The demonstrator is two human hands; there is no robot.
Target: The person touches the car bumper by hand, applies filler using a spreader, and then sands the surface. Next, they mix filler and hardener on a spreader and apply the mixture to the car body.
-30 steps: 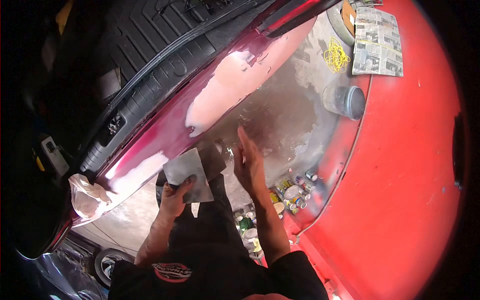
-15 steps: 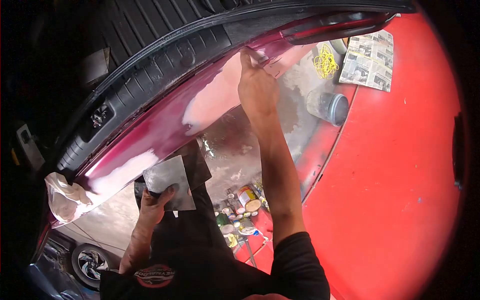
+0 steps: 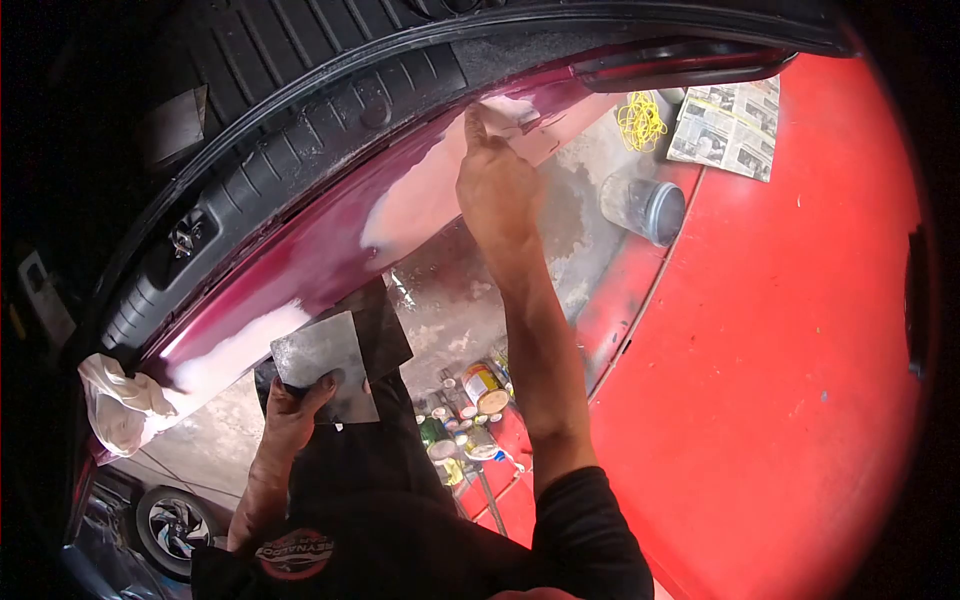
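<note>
My left hand (image 3: pixel 296 408) grips a flat grey square plate (image 3: pixel 325 365) by its lower edge, thumb on top, near the lower edge of the car panel. The plate's face is smudged lighter and darker. My right hand (image 3: pixel 500 195) reaches up to the top edge of the maroon car panel (image 3: pixel 345 205), index finger stretched along it. Its other fingers curl under the palm, so I cannot tell whether they hold anything. Pale pink filler patches (image 3: pixel 420 205) cover parts of the panel, one beside that fingertip and a whiter one farther left.
Black ribbed trim (image 3: pixel 270 150) runs above the panel. A whitish cloth or bag (image 3: pixel 120 405) hangs at its left end. On the floor are a grey bucket (image 3: pixel 645 208), yellow cord (image 3: pixel 640 122), newspaper (image 3: pixel 728 130), several cans (image 3: pixel 485 388) and a wheel (image 3: pixel 175 528). A red surface (image 3: pixel 750 350) fills the right.
My right hand has shifted a little left along the panel's top edge. The left hand keeps its grip on the plate. The whole view has shifted slightly.
</note>
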